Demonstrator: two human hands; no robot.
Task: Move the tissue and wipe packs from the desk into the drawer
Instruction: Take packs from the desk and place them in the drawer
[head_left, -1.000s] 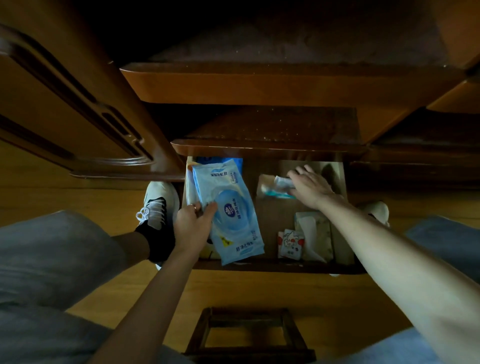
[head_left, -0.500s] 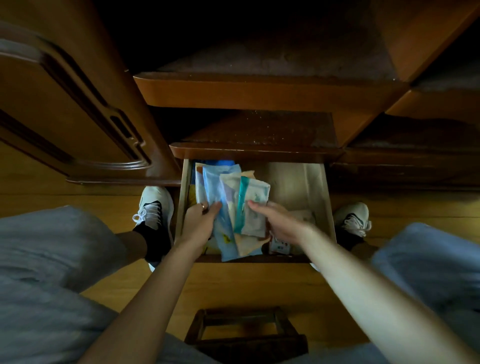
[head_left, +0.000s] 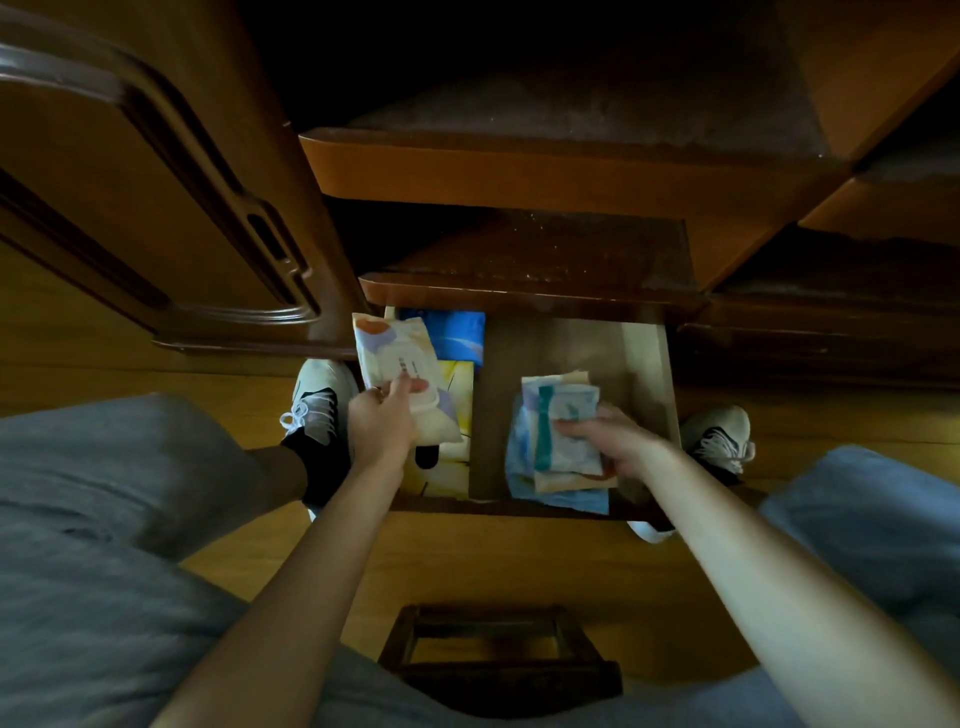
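Note:
The wooden drawer (head_left: 647, 358) stands pulled out below the desk. My left hand (head_left: 382, 423) grips a cream wipe pack (head_left: 402, 364) with coloured blotches and a flip lid, held tilted over the drawer's left side. Under it lie a blue pack (head_left: 452, 335) and a yellow pack (head_left: 457, 410). My right hand (head_left: 610, 439) holds a stack of packs (head_left: 558, 447) at the drawer's right side: a white pack with a teal stripe on top, a tan one and a pale blue one beneath.
The open cabinet door (head_left: 156, 208) hangs at the left. Dark desk shelves (head_left: 545, 176) jut out above the drawer. My white shoes (head_left: 317, 400) flank the drawer on the wooden floor. A small wooden stool (head_left: 498, 654) sits between my knees.
My hands have separated: the left lifted the cream pack to the drawer's left side, while the right carried the stack of packs over to the right side.

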